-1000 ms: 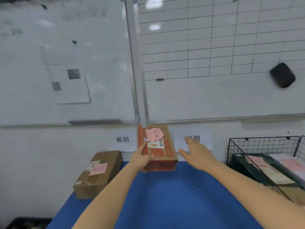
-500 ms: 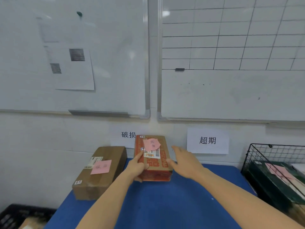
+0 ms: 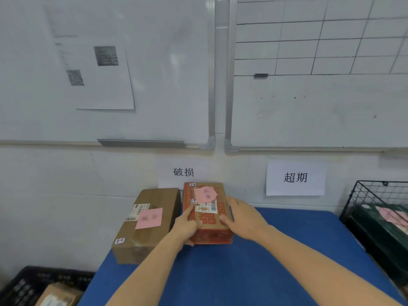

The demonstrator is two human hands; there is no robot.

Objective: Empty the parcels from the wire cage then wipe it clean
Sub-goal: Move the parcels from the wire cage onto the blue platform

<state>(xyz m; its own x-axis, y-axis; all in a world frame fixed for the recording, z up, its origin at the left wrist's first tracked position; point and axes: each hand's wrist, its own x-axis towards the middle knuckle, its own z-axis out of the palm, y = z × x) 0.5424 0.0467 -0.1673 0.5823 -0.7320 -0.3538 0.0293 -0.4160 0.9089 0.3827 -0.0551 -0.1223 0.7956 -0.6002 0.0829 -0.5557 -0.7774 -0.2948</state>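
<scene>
The left hand (image 3: pixel 187 226) grips the orange parcel (image 3: pixel 210 233) at its near-left corner, fingers curled; the right hand (image 3: pixel 242 219) presses straight fingers along its right edge on the blue bench (image 3: pixel 242 274).

Wire cage (image 3: pixel 362 195) runs off the right edge; I get only its left corner. The dark parcel (image 3: pixel 379 235) inside is clipped too, and the slips on it are unreadable. The black crate (image 3: pixel 26 281) at lower left is cut by the frame, its carton (image 3: pixel 59 294) half shown. The printed sheet (image 3: pixel 99 78) on the whiteboard is blurred. I can't tell how the left hand (image 3: pixel 187 226) wraps its fingers on the orange parcel (image 3: pixel 212 230).
</scene>
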